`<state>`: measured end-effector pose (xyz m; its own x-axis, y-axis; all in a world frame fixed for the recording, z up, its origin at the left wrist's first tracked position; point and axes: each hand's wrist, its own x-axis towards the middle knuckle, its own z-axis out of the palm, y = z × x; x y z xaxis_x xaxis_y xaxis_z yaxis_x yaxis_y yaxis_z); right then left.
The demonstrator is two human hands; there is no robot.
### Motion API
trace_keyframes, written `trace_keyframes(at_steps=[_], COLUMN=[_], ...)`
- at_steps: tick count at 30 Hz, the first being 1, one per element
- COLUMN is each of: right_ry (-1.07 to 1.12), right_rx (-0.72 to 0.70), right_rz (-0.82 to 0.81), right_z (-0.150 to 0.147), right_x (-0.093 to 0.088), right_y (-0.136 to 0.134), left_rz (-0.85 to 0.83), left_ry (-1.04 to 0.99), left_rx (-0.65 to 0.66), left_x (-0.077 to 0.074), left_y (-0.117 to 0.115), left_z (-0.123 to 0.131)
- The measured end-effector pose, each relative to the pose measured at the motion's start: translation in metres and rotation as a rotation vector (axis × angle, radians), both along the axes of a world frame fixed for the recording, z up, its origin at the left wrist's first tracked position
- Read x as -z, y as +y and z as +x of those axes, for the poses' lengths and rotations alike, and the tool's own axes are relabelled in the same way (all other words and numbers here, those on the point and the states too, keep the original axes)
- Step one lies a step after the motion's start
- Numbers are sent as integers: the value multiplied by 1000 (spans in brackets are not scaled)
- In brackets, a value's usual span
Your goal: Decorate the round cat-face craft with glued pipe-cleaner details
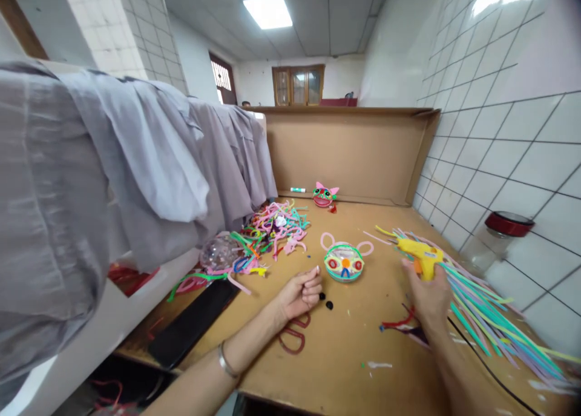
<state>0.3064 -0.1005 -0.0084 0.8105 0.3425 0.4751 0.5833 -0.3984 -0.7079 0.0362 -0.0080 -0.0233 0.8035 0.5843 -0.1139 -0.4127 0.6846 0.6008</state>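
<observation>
My right hand (429,295) is wrapped round the grip of a yellow glue gun (420,252), whose nozzle points left. In the middle of the table my left hand (303,293) is closed in a pinch; a tiny pale bit seems to show at the fingertips, too small to name. Just beyond it lies a clear bowl (345,274) decorated as an animal face, with red eyes, an orange nose and pink looped ears. Two small black pieces (329,305) lie beside my left fingers. Partly under my left wrist is a pair of scissors (293,342), only the reddish handles showing.
A tangle of pipe cleaners (281,228) and a clear dome (220,252) lie left. Long pipe cleaners (490,319) line the right side by a jar (494,240). A finished-looking face (323,197) and a marker (298,190) stand at the back. A black cord (488,358) runs front right.
</observation>
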Motion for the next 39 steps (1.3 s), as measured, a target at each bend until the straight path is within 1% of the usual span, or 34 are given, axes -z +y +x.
trace_keyframes(at_steps=[2,4,7,9,13,16,18,19,24,25,27,30,36,39], right_ry=[-94,-167,-248,-297,-353,-414,-473,-499,-567,-575,-588,-620,-756,-814], right_rx=[-109,-211,-292,-312,-316,-304,-312,-319,-303,-301,-300,-288,-313,-319], right_rz=[90,144,142,126,111,100,96,94,70,58,31,3,9,40], right_z=[-24,-48,-69,-74,-73,-72,-71,-70,-65,-65,-64,-65,-66,-65], right_x=[-1,-1,3,6,10,11,12,12,16,16,16,16,21,23], right_y=[-1,-3,-5,-7,-7,-6,-5,-5,-5,-5,-5,-5,-5,-4], left_rz=[-81,-128,-154,-149,-112,-37,52,114,494,541,589,600,602,608], left_ry=[-33,-58,-72,-56,-39,-14,26,63,356,394,436,468,474,480], left_rx=[36,53,101,132,176,164,106,56,-329,-387,-459,-509,-506,-507], left_x=[-3,-5,-9,-10,-10,-9,-9,-8,-8,-8,-8,-8,-7,-8], left_y=[-4,-8,-12,-13,-13,-12,-13,-14,-22,-23,-24,-21,-18,-18], left_z=[0,-2,-4,-6,-9,-7,-4,-3,5,6,7,7,6,5])
